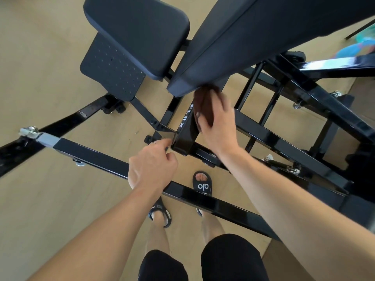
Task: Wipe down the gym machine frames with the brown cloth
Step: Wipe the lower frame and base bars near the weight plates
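One beam (187, 126) under wipe now, black, lettered FLEX, centre of frame just below long pad (243, 37). Right hand (215, 120) presses brown cloth (205, 106) flat against beam's upper face, fingers curled round cloth (blurred, likely mid-stroke). Left hand (151, 169) loosely curled, index finger touching beam's near end, holding nothing. Progress judged partial: near rail (105, 161), right ladder frame (284, 122), far-left leg (60, 122) probably remain. Glossy steel, reflections on right rails. Pale wood floor (40, 57); seat pad (138, 33) far left.
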### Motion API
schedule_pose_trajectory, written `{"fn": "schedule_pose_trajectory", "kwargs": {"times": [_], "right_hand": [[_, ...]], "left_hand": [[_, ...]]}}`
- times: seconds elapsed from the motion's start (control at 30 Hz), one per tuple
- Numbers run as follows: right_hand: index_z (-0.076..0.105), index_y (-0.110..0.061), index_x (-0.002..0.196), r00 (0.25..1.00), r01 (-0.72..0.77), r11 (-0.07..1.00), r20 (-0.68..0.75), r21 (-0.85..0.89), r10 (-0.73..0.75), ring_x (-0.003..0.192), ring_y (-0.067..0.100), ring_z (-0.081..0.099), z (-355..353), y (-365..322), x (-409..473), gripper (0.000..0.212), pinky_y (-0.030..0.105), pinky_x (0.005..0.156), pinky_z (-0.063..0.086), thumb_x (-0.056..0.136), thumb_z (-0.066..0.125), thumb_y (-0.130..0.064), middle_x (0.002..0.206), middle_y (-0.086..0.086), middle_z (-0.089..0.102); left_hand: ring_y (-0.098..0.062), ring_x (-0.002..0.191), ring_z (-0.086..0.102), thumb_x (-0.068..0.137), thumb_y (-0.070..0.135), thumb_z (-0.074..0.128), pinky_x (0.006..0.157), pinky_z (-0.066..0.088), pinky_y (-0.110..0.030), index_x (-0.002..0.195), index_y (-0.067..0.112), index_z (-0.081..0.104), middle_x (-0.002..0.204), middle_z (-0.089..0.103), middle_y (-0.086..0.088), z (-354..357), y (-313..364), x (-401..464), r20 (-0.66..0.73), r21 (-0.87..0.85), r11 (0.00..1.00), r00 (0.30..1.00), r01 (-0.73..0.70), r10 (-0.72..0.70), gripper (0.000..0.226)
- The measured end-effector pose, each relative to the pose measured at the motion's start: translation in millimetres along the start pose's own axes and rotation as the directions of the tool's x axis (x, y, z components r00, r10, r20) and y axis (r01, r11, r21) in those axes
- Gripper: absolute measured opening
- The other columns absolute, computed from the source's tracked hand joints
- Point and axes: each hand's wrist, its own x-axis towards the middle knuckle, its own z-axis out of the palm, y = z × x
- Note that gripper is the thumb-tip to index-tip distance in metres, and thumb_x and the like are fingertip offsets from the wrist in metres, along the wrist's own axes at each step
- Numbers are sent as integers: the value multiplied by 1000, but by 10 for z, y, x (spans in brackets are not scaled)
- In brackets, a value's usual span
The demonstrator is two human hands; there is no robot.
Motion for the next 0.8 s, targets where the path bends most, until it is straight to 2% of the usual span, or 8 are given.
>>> {"fn": "schedule_pose_trajectory", "kwargs": {"times": [0.13,0.2,0.27,0.33,0.43,0.53,0.63,0.8], "right_hand": [[42,-17,155,909,274,962,333,-21,-251,135,30,43,-24,44,-548,64,41,111,42,96,67,-19,157,6,38],[46,-18,153,863,302,952,408,57,-298,134,21,47,-141,96,-613,61,39,112,44,96,68,-22,153,0,45],[50,-20,149,935,196,976,280,99,-216,124,5,52,-275,134,-494,59,28,108,46,93,69,-21,139,-8,56],[51,-19,146,999,32,988,12,152,-35,112,-9,51,-382,159,-207,55,9,98,41,93,69,-18,127,-13,57],[46,-16,151,987,-87,970,-115,225,115,129,6,49,-334,79,230,57,15,109,39,97,65,-18,143,-5,52],[37,-17,158,994,-87,990,-51,112,93,138,24,41,-133,11,259,64,28,113,35,99,63,-22,159,0,39],[39,-15,157,995,76,997,64,-15,-75,135,29,42,-77,52,-140,64,37,113,38,98,63,-19,161,4,38],[50,-20,151,812,394,918,452,45,-370,126,20,48,-162,109,-694,64,37,112,42,92,72,-13,152,-2,51]], "left_hand": [[-15,65,47,92,29,43,45,20,-19,129,51,60,85,57,12,-19,22,8,-2,-2,1000,1000,11,-11,46],[-13,63,44,93,28,44,45,19,-20,129,49,61,83,56,12,-33,39,11,-10,9,1000,1000,-3,3,45],[-13,63,45,93,27,44,45,20,-19,130,47,61,86,59,12,-39,46,1,-7,12,1000,1000,-3,3,45],[-12,61,45,92,26,45,43,20,-19,130,46,62,83,52,14,-45,43,-1,-11,12,1000,1000,10,-9,46],[-12,63,45,93,26,44,42,19,-19,131,46,61,85,55,13,-47,44,-11,-14,7,1000,1000,28,-27,47],[-12,65,46,93,25,43,42,20,-18,131,46,61,96,68,11,-46,50,-14,-16,-1,1000,1000,25,-25,47],[-15,68,49,92,27,44,44,22,-18,131,48,60,99,70,10,-49,38,-7,-2,-25,999,999,41,-42,47],[-11,67,47,95,29,45,45,21,-19,130,47,61,91,67,12,-77,70,-17,-9,-21,999,1000,30,-30,43]]}}
